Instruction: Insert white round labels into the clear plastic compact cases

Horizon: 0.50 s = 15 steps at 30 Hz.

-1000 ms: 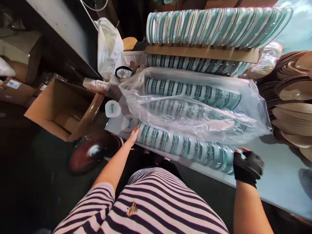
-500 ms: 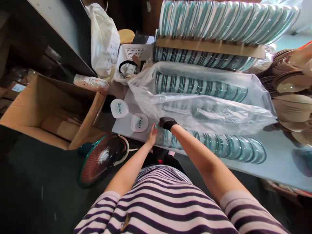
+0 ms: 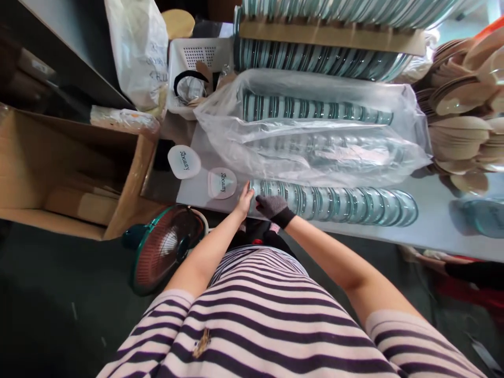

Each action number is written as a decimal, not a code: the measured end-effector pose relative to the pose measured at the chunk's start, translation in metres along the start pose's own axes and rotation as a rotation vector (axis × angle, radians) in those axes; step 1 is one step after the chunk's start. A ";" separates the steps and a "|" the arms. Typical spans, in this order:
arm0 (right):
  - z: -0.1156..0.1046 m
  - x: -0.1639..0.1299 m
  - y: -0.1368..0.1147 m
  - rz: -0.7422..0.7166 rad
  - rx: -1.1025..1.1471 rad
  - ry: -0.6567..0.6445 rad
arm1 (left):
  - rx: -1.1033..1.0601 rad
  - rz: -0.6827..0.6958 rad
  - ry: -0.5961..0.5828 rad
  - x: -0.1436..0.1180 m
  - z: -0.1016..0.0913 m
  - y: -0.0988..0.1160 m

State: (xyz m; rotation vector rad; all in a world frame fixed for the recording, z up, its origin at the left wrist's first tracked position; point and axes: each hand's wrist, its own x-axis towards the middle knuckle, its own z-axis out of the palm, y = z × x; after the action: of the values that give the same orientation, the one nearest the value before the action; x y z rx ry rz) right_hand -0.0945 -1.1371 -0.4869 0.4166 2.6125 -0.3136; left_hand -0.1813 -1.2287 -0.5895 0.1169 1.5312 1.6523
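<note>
A row of clear, teal-rimmed round pieces (image 3: 334, 203) lies along the table's near edge, nested one against another. My bare left hand (image 3: 245, 201) is at the row's left end, its fingers stretched out against the end piece. My right hand (image 3: 271, 207), in a dark fingerless-looking glove, is at the front of that end with its fingers curled in; what they pinch, if anything, is hidden. Left of my hands lie two pale rounded pieces with "beauty" lettering, a nearer one (image 3: 222, 184) and a farther one (image 3: 184, 161).
Behind the row, a clear plastic bag (image 3: 315, 163) covers more such rows. Taller stacks with a cardboard strip (image 3: 331, 35) stand farther back. A white basket (image 3: 179, 60), an open carton (image 3: 129, 184) and a fan (image 3: 165, 247) are leftward. Brown oval stacks (image 3: 457, 136) are at right.
The view has shifted, so the table sits higher in the picture. My right hand has drawn back toward the row's near side; my left hand stays at its end.
</note>
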 end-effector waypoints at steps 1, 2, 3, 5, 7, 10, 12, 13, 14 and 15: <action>0.013 -0.010 -0.003 0.009 0.029 -0.006 | 0.015 0.001 0.015 0.000 0.001 0.001; 0.026 -0.017 -0.006 0.013 0.061 -0.012 | 0.027 0.004 0.022 -0.001 0.001 0.001; 0.038 -0.022 -0.009 0.008 0.091 -0.018 | 0.035 0.005 0.025 -0.001 0.002 0.001; 0.059 -0.027 -0.015 -0.017 0.126 -0.042 | 0.049 0.010 0.024 -0.001 0.003 0.000; 0.073 -0.026 -0.021 -0.029 0.120 -0.081 | 0.078 0.019 0.023 0.001 0.003 -0.002; 0.078 -0.027 -0.024 -0.031 0.103 -0.115 | 0.189 0.037 0.033 0.002 0.003 -0.004; 0.066 -0.029 -0.017 -0.020 0.115 -0.103 | 0.362 0.092 0.071 0.002 0.001 -0.003; 0.055 -0.029 -0.010 0.010 0.125 -0.078 | 0.478 0.158 0.086 0.001 0.001 -0.001; 0.042 -0.027 0.000 0.063 0.130 -0.039 | 0.605 0.249 0.087 -0.001 0.001 0.002; 0.027 -0.024 0.013 0.133 0.122 0.016 | 0.736 0.355 0.068 -0.002 0.001 0.005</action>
State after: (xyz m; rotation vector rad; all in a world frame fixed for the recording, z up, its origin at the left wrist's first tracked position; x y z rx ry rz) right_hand -0.0589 -1.1385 -0.5007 0.6342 2.5743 -0.4278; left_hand -0.1819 -1.2292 -0.5839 0.7656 2.2022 1.2658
